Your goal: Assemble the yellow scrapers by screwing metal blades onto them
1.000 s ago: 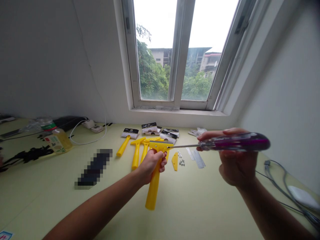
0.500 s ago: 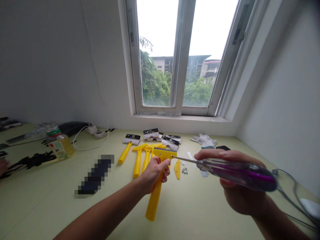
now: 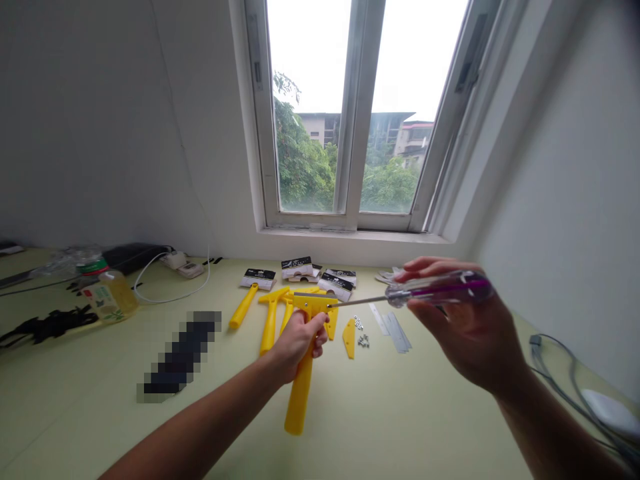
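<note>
Steadying yellow scraper [image 3: 299, 397], left hand [image 3: 300, 340] wrapped round it | right hand [image 3: 467, 333] gripping purple-handled screwdriver [image 3: 445, 289], tip at scraper head | best kept square-on, I'd say

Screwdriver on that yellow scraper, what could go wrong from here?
The screwdriver meets the yellow scraper close to the left hand, so a slip might jab that hand. Only the left hand visibly steadies the scraper, so it could twist under a hard turn. Small metal parts lie loose on the table, and a bump might scatter them.
</note>
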Demonstrator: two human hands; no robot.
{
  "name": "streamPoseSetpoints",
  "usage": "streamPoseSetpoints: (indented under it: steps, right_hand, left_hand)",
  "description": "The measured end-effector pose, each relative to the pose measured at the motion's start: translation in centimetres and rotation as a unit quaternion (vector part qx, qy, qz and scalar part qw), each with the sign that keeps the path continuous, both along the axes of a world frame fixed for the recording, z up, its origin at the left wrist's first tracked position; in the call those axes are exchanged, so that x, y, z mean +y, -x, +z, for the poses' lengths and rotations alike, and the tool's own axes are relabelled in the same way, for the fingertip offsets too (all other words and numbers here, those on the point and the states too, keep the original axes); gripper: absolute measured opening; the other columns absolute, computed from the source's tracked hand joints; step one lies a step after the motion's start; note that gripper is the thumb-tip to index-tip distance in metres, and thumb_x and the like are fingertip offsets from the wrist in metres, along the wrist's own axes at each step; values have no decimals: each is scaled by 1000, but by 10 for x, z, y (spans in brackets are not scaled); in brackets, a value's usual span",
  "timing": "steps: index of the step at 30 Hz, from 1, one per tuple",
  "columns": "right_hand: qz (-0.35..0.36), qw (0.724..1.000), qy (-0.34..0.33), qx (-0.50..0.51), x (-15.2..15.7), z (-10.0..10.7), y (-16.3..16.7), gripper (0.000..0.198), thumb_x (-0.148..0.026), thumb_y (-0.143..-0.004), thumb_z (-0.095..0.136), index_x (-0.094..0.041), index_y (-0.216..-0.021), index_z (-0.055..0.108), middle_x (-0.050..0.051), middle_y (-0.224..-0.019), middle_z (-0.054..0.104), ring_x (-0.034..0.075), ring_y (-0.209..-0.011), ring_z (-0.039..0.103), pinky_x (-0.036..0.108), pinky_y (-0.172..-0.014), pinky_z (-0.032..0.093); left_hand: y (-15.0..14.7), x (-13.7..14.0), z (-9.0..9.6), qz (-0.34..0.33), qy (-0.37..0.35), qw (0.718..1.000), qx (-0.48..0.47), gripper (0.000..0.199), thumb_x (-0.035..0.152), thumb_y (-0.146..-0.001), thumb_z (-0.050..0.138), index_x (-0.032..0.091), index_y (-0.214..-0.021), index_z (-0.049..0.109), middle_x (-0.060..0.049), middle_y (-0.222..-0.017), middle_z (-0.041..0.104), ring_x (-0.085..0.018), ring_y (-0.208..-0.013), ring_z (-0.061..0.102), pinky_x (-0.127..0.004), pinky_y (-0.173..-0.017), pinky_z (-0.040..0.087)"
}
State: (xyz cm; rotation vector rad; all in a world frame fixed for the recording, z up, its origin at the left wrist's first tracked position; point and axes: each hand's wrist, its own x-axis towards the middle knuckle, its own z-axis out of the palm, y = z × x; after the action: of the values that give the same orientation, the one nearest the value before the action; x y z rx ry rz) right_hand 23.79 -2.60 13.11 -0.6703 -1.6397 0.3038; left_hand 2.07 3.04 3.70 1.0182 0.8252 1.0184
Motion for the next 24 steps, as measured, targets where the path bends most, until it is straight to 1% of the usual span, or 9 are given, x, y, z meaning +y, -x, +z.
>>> streamPoseSetpoints:
  steps: [4,10,12,14,17,19,21,23,24]
  right_hand:
    - [18,997,-66,-37,-7,4,-7,65,-8,-72,72,-33,-122,40,2,-101,66,23,-91,67,44,-79,58]
    - [-173,977,-126,-20,2,-2,-2,42,-17,-67,77,-26,-102,55,9,-118,54,27,-96,63,44,-75,59]
    - [-180,975,-117,-54,3,-1,0,43,-21,-75,71,-27,-113,52,11,-130,46,28,-105,59,45,-79,57]
    - [-137,977,-87,-140,1,4,-2,44,-21,-84,58,-27,-126,45,12,-137,42,27,-111,56,44,-83,55]
    - [-99,956,-86,-262,-3,11,-10,35,-22,-89,52,-25,-124,50,10,-119,59,22,-97,63,36,-79,55]
    - [-171,944,-102,-264,-4,13,-15,19,-29,-85,59,-21,-103,61,5,-87,68,18,-73,66,30,-65,55]
    - [-286,926,-85,-230,-2,12,-18,19,-37,-83,61,-19,-83,60,2,-64,62,15,-54,60,28,-53,51]
    - [-324,920,-57,-213,0,10,-17,22,-39,-86,56,-17,-87,58,5,-73,63,16,-58,60,30,-54,51]
    - [-292,930,-50,-216,2,8,-16,22,-37,-88,52,-17,-97,56,8,-89,64,18,-67,62,32,-59,52]
  left_hand:
    - [2,1,3,-2,-16,1000,1,22,32,-81,60,14,-88,49,4,-62,44,-5,-49,37,-16,-41,29]
    - [3,2,8,29,-19,999,23,24,31,-80,61,16,-87,45,1,-66,54,-5,-49,43,-16,-43,33]
    - [4,6,4,45,-16,998,31,23,31,-80,60,16,-87,44,1,-66,55,-4,-45,42,-16,-42,32]
    - [4,11,-1,64,-9,997,42,23,31,-80,60,16,-88,45,2,-63,55,-4,-42,41,-16,-40,31]
    - [6,17,-7,77,-10,996,47,25,33,-78,62,15,-86,45,2,-61,55,-3,-39,39,-15,-39,29]
    - [7,18,-7,75,-31,996,47,28,36,-77,63,15,-85,46,2,-61,56,-3,-39,39,-15,-39,28]
    - [7,18,-5,81,-53,994,54,29,37,-76,64,15,-85,47,1,-62,57,-3,-39,40,-15,-38,28]
    - [7,18,-3,95,-61,991,70,29,37,-76,64,15,-84,47,1,-61,57,-4,-39,41,-16,-38,29]
    - [7,17,-3,102,-60,990,78,29,37,-76,64,15,-83,47,1,-61,57,-4,-39,41,-16,-38,29]
